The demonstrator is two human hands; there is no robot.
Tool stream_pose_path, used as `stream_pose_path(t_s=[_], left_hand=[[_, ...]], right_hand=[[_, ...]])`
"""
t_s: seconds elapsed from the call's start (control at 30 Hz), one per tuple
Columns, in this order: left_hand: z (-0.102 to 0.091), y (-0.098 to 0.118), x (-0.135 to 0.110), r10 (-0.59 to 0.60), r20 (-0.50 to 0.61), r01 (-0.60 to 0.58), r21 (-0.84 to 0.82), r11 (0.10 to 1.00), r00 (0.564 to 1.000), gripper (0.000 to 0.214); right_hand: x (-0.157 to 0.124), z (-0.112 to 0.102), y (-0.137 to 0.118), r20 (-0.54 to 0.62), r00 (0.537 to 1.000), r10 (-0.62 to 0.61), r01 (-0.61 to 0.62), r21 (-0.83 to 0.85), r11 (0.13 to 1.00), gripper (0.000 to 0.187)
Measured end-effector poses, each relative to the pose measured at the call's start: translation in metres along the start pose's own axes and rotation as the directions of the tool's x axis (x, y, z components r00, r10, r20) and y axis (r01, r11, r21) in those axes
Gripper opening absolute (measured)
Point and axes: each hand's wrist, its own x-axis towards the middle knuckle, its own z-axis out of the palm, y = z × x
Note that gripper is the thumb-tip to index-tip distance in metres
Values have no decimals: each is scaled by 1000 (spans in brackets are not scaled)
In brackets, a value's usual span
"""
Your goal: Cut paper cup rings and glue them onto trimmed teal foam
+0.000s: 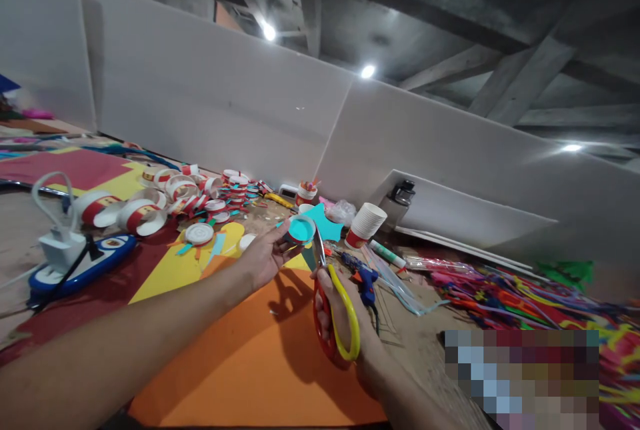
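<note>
My left hand (264, 258) is closed on a cut-off paper cup bottom (301, 229) with a turquoise inside and a red outer band. In my right hand (345, 310) is a pair of scissors (350, 330) with one yellow and one red handle loop. Their blades (319, 247) point up and away, right beside the cup bottom's edge. Whether the blades touch it I cannot tell. Just behind it lies a turquoise paper piece (326, 222). Both hands are above an orange sheet (250, 357).
Cut cup rings (143, 215) and cup bottoms (199, 234) lie to the left, near a power strip (113, 253). A stack of paper cups (367, 223), a blue glue gun (367, 282) and a glue stick (387, 254) are right of centre. Colourful pipe cleaners (500, 297) spread farther right.
</note>
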Motion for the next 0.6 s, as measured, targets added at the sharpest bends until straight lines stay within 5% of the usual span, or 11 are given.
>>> stream_pose_path(t_s=[0.13, 0.37, 0.6], left_hand=[[4, -3, -2, 10, -13, -11, -49, 999, 1000, 10], [3, -6, -4, 43, 15, -42, -23, 999, 999, 20], [1, -1, -3, 32, 25, -33, 23, 999, 999, 7]], right_hand=[[-1, 2, -2, -39, 998, 53, -48, 107, 993, 44], [4, -2, 3, -16, 1000, -8, 8, 0, 1000, 42], [9, -7, 4, 16, 997, -74, 76, -135, 988, 36]])
